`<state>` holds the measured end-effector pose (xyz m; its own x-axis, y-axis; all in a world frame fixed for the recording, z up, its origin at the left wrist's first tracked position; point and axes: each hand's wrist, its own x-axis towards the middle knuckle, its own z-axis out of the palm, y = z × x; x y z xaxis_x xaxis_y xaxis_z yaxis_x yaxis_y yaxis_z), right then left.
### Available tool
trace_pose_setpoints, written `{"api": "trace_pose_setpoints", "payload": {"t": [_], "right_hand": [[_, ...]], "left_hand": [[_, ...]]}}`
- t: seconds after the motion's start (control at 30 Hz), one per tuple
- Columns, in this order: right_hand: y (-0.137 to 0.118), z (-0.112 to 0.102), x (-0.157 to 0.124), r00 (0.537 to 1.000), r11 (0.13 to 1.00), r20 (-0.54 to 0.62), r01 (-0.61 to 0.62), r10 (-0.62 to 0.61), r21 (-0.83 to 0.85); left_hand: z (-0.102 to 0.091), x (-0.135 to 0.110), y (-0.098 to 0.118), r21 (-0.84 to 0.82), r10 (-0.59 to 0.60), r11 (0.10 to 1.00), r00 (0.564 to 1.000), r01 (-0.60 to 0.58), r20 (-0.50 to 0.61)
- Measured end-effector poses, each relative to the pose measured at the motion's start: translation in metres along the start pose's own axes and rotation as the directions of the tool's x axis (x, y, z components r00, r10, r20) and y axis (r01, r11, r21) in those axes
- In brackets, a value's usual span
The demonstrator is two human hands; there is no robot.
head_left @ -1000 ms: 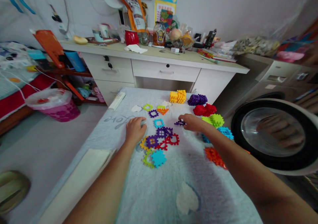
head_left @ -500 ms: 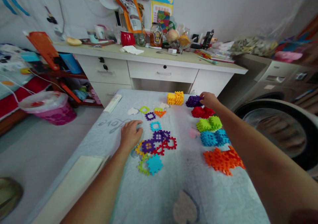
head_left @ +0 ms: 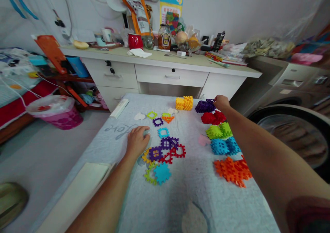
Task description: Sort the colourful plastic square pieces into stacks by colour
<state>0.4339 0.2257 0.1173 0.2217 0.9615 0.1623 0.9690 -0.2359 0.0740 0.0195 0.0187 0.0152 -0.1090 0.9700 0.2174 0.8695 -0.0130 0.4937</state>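
My left hand (head_left: 138,140) lies on the table cloth with its fingers stretched forward, left of the loose notched plastic building pieces and holding nothing. Closest to it are a light blue square frame (head_left: 159,133), a purple window piece (head_left: 155,154) and a yellow piece (head_left: 145,155). Red pieces (head_left: 180,151), a solid blue piece (head_left: 162,173) and a green frame (head_left: 149,176) lie around these. At the far right, my right hand (head_left: 221,102) has its fingers closed at the right end of a row of purple building pieces (head_left: 205,106); its fingertips are partly hidden.
Rows sorted by colour line the table's right side: yellow (head_left: 184,103), red (head_left: 212,117), green (head_left: 219,131), blue (head_left: 223,146) and an orange heap (head_left: 233,170). A white cabinet (head_left: 171,71) stands behind; a washing machine's open door (head_left: 257,114) is at right.
The whole view has shifted slightly. My right hand has moved a little toward the outer end of the purple row; my left hand stays in place.
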Motion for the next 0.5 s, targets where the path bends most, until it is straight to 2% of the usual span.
{"api": "trace_pose_setpoints", "payload": {"t": [0.17, 0.3, 0.4, 0.47, 0.5], "right_hand": [[0.002, 0.000, -0.006, 1.000, 0.999, -0.023, 0.012, -0.011, 0.031], [-0.011, -0.014, -0.026, 0.989, 0.990, -0.133, 0.079, -0.064, 0.115], [-0.034, -0.028, -0.057, 0.972, 0.967, -0.147, 0.205, -0.183, 0.149], [-0.053, -0.036, -0.085, 0.942, 0.925, -0.072, 0.336, -0.329, 0.175], [-0.062, -0.039, -0.101, 0.908, 0.889, -0.009, 0.412, -0.419, 0.201]], "left_hand": [[0.001, 0.000, -0.001, -0.002, 0.014, 1.000, 1.000, -0.014, -0.010], [0.001, 0.000, -0.001, -0.001, 0.013, 1.000, 1.000, -0.013, -0.014], [0.000, 0.000, 0.000, -0.004, 0.004, 1.000, 1.000, -0.004, -0.010], [-0.001, -0.001, 0.002, -0.007, -0.001, 1.000, 1.000, 0.001, -0.003], [-0.001, -0.001, 0.002, -0.008, -0.004, 1.000, 1.000, 0.004, 0.000]]}}
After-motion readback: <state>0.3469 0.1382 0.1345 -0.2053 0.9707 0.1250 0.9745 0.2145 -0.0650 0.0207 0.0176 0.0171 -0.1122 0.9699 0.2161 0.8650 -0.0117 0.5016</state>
